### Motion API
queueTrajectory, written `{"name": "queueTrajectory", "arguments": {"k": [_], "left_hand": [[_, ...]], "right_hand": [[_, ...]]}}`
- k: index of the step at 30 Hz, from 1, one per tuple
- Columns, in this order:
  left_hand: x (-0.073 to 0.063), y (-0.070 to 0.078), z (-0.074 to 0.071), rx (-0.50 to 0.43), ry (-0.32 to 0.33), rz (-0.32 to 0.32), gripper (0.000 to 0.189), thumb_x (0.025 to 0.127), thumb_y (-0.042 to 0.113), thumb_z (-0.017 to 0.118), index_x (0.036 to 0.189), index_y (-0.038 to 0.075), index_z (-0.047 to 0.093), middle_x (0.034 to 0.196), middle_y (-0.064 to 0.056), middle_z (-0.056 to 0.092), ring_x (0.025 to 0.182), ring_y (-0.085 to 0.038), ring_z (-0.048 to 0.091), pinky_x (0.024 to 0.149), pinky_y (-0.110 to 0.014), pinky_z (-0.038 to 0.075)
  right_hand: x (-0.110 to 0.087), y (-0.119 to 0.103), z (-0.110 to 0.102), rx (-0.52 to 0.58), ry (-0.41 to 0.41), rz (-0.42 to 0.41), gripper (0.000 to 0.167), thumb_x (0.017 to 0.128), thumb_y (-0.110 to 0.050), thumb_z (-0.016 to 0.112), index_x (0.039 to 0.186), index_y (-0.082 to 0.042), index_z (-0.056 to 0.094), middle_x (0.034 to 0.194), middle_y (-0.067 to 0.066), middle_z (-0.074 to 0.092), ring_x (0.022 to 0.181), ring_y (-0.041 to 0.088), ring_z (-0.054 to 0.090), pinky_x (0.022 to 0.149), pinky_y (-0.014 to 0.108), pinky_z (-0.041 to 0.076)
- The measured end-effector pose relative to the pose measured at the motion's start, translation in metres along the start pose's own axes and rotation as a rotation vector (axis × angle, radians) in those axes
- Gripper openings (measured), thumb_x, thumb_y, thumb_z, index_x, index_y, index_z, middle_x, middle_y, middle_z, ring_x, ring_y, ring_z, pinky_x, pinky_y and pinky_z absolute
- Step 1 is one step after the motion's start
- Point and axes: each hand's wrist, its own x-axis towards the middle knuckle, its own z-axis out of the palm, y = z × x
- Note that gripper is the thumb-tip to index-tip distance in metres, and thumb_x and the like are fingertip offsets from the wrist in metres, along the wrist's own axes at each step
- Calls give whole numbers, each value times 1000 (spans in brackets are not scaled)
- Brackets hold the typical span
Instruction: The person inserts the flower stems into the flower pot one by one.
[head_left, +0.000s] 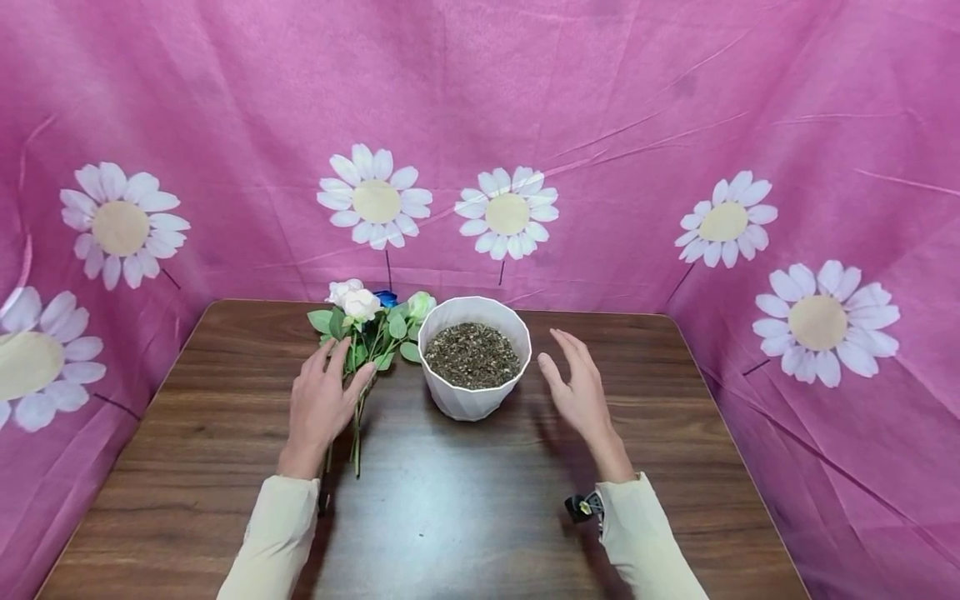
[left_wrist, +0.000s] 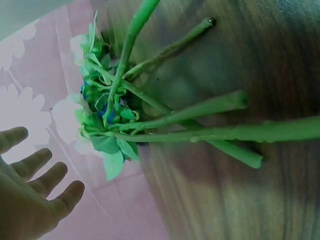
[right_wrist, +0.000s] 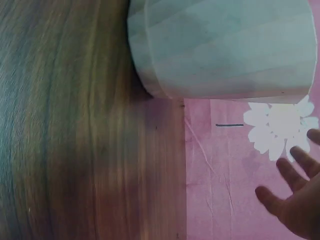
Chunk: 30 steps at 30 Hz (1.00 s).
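A white faceted flower pot, filled with dark soil, stands upright on the table. To its left lies a bunch of flowers: white roses, a blue one and a pale green one. Their bare green stems point toward the person. My left hand hovers at the left side of the bunch, fingers apart and holding nothing. On the pot's other side, my right hand is held with spread fingers, a small gap from the wall. Its palm faces the pot.
The brown wood-grain table ends at a back edge just behind the flowers and pot. A pink cloth printed with large daisies hangs behind and along both sides. A small dark wrist camera sits at the right cuff.
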Motion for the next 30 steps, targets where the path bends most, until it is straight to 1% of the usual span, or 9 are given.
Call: {"name": "queueTrajectory", "arguments": {"k": [7, 9, 11, 14, 16, 19, 23, 26, 30], "left_hand": [[0, -10, -4, -121, -102, -139, 73, 104, 56, 47, 154, 4, 39, 154, -28, 37, 137, -51, 36, 109, -69, 31], [1, -13, -6, -156, -136, -173, 75, 104, 57, 46, 156, 4, 35, 154, -30, 35, 139, -51, 34, 112, -67, 28], [1, -16, -8, -183, -169, -204, 76, 104, 57, 45, 157, 3, 33, 155, -31, 34, 141, -50, 32, 113, -65, 27], [2, -20, -10, -229, -202, -249, 76, 104, 56, 45, 157, 3, 32, 155, -32, 34, 142, -48, 32, 114, -64, 27], [3, -22, -10, -267, -221, -287, 76, 104, 56, 46, 157, 5, 32, 156, -30, 33, 142, -47, 32, 115, -63, 27], [2, -26, -9, -332, -221, -338, 75, 103, 56, 49, 158, 7, 32, 151, -27, 42, 137, -44, 42, 112, -60, 33], [0, -30, -4, -425, -202, -388, 70, 103, 49, 55, 156, 7, 35, 140, -25, 53, 123, -40, 55, 104, -53, 43], [-2, -34, -3, -470, -198, -412, 64, 104, 39, 58, 154, 4, 38, 139, -26, 54, 122, -40, 56, 103, -49, 45], [-2, -39, -1, -483, -207, -426, 57, 103, 25, 61, 149, -2, 42, 136, -30, 56, 119, -42, 58, 97, -39, 48]], "right_hand": [[1, 0, 3, 186, -16, 12, 45, 99, -15, 66, 143, -7, 57, 144, 17, 54, 134, 32, 49, 110, 51, 40], [1, -2, 4, 249, -20, 29, 44, 99, -12, 65, 142, -5, 57, 142, 18, 55, 133, 33, 50, 110, 45, 40], [1, -5, 4, 330, -28, 50, 44, 99, -8, 64, 142, -1, 55, 141, 20, 56, 131, 31, 51, 109, 35, 42], [2, -8, 6, 471, -30, 72, 44, 99, -1, 61, 141, 6, 53, 139, 25, 56, 128, 21, 54, 105, 23, 44], [3, -8, 7, 560, -28, 76, 43, 99, 3, 59, 141, 10, 51, 138, 27, 56, 124, 14, 55, 99, 22, 49], [3, -8, 9, 659, -18, 76, 41, 100, 6, 55, 139, 13, 49, 135, 28, 55, 121, 11, 58, 96, 29, 54], [3, -7, 11, 725, -28, 103, 40, 101, 4, 52, 140, 15, 47, 136, 35, 51, 122, 20, 58, 94, 34, 56], [3, -4, 14, 740, -49, 128, 40, 102, 4, 50, 141, 16, 45, 139, 42, 44, 122, 22, 57, 94, 31, 56], [3, -2, 17, 791, -69, 160, 42, 103, 3, 50, 142, 17, 43, 141, 41, 43, 122, 18, 55, 95, 30, 55]]}}
